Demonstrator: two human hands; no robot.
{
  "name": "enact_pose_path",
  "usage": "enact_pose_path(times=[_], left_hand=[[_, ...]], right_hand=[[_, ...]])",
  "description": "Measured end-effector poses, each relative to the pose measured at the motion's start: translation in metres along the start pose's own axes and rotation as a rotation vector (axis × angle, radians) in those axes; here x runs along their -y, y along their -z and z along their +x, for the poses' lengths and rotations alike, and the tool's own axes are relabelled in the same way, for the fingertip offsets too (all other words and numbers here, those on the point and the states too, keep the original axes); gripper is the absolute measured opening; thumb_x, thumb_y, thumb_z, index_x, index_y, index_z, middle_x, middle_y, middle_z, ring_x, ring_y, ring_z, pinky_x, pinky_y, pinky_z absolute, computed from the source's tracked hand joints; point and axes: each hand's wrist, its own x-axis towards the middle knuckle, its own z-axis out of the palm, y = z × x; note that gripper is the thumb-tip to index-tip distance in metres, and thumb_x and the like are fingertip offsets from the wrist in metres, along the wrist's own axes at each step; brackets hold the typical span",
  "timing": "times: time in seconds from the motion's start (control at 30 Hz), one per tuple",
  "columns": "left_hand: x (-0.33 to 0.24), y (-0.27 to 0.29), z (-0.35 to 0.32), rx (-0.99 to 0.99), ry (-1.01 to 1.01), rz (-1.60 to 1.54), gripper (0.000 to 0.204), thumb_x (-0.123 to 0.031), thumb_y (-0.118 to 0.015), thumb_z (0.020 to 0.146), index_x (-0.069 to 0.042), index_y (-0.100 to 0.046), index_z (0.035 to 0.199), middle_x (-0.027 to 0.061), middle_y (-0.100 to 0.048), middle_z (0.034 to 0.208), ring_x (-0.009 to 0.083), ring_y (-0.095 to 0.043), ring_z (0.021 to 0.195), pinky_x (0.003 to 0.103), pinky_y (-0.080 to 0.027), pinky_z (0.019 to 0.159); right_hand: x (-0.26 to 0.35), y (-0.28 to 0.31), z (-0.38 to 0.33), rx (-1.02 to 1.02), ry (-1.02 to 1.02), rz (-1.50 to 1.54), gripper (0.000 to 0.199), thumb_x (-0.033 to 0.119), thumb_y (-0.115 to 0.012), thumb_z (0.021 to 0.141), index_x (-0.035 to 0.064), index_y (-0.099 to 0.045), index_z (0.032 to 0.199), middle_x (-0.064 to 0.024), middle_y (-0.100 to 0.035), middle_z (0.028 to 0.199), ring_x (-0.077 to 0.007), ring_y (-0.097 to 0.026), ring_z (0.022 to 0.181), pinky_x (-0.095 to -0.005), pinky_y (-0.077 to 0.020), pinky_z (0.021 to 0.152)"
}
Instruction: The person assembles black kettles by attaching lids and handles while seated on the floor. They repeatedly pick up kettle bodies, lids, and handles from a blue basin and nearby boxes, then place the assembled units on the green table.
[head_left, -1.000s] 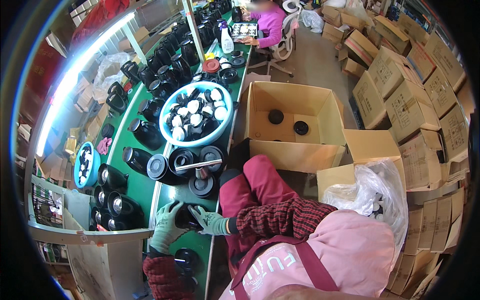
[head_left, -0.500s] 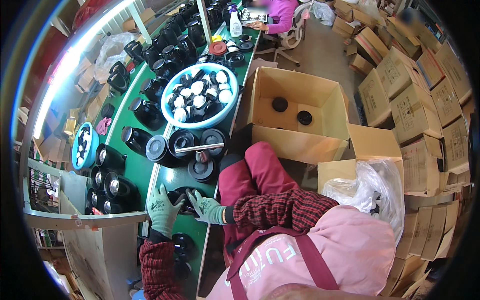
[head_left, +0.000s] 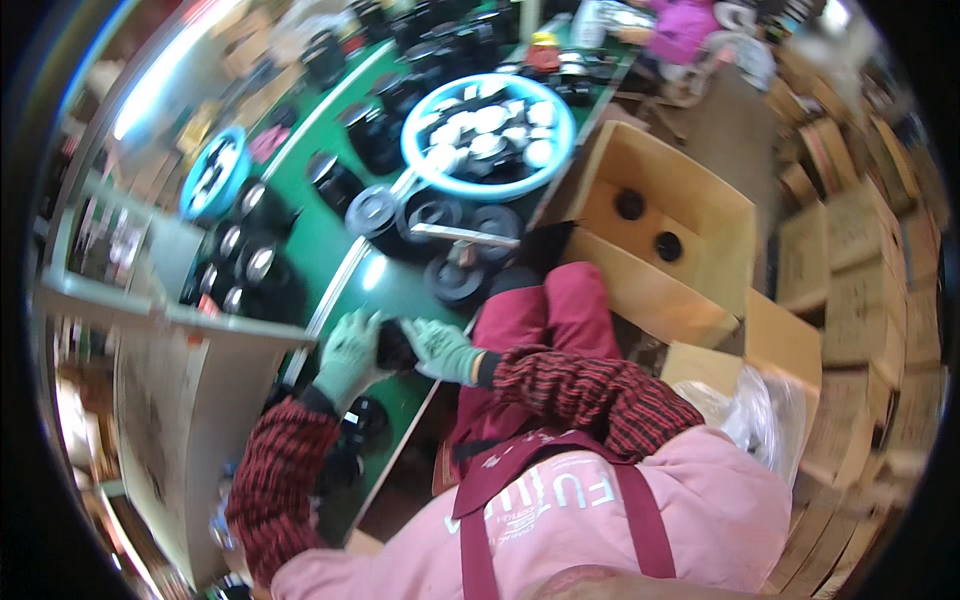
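Well, left hand: the gloved left hand (head_left: 350, 352) is partly curled, thumb and fingers round the near-left side of a black part (head_left: 397, 347).
Right hand: the gloved right hand (head_left: 445, 350) is half bent, its fingers closed against the same part's right side.
Black part: between the 2 gloves, over the green bench (head_left: 375, 405); half a second ago it looked flatter and wider, and now it shows as a small dark block.
View: tilted since then, so the bench runs more slantwise and the big blue basin (head_left: 409, 152) of black and white pieces sits farther right.
Open carton: the carton (head_left: 690, 190) has the same 2 black discs (head_left: 667, 246) on its bottom as before.
Metal piece: the T-shaped metal piece (head_left: 463, 237) lies over the black lids as it did.
Hard to see: blur smears the bottles (head_left: 335, 183) and the stacked boxes; gloves cover the black part's edges, and I cannot tell whether it touches the bench.
Cut off: the co-worker in purple (head_left: 682, 30), more cropped by the top edge than before.
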Motion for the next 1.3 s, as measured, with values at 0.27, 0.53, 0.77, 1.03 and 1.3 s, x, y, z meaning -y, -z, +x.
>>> enact_pose_path(times=[0.27,0.53,0.77,1.03,1.3], left_hand=[[0.052,0.023,0.027,0.162,-0.290,0.119,0.083,-0.046,-0.092,0.058,-0.009,-0.058,0.123,0.0144,-0.057,0.113,0.0347,-0.060,0.105,0.045,-0.053,0.090],[0.205,0.045,0.106,-0.244,0.054,0.129,0.083,-0.022,-0.090,0.061,-0.014,-0.053,0.135,0.0168,-0.054,0.130,0.0406,-0.054,0.122,0.048,-0.049,0.102],[0.227,0.022,0.144,-0.314,0.590,0.166,0.092,-0.021,-0.087,0.072,-0.017,-0.041,0.151,0.0169,-0.048,0.145,0.0393,-0.050,0.131,0.050,-0.048,0.105],[0.270,-0.047,0.056,-0.142,0.742,0.411,0.068,-0.025,-0.082,0.080,-0.019,-0.052,0.141,0.0032,-0.059,0.139,0.0292,-0.061,0.112,0.054,-0.045,0.095],[0.153,0.004,0.037,-0.223,0.526,0.166,0.055,-0.022,-0.082,0.080,-0.012,-0.061,0.129,0.0102,-0.064,0.132,0.0330,-0.060,0.120,0.051,-0.046,0.095]], right_hand=[[-0.031,0.007,0.033,0.146,0.131,0.142,0.084,0.039,-0.071,0.086,0.0008,-0.036,0.152,-0.0235,-0.056,0.138,-0.0389,-0.057,0.126,-0.0456,-0.0462,0.106],[-0.028,0.042,-0.002,-0.230,-0.018,0.267,0.070,0.042,-0.068,0.090,0.0019,-0.048,0.144,-0.0229,-0.059,0.130,-0.0371,-0.061,0.117,-0.0437,-0.0487,0.100],[-0.043,0.065,-0.061,0.121,-0.058,0.365,0.052,0.037,-0.068,0.093,0.0074,-0.059,0.135,-0.0157,-0.064,0.121,-0.0304,-0.066,0.107,-0.0384,-0.0516,0.095],[0.083,0.328,-0.077,-0.405,0.430,0.947,0.017,0.021,-0.077,0.086,0.0067,-0.068,0.087,-0.0114,-0.065,0.080,-0.0272,-0.066,0.072,-0.0366,-0.0497,0.063],[0.107,0.372,-0.130,0.024,0.876,0.761,0.040,0.034,-0.083,0.078,0.0077,-0.066,0.104,-0.0116,-0.064,0.099,-0.0303,-0.065,0.089,-0.0405,-0.0499,0.076]])
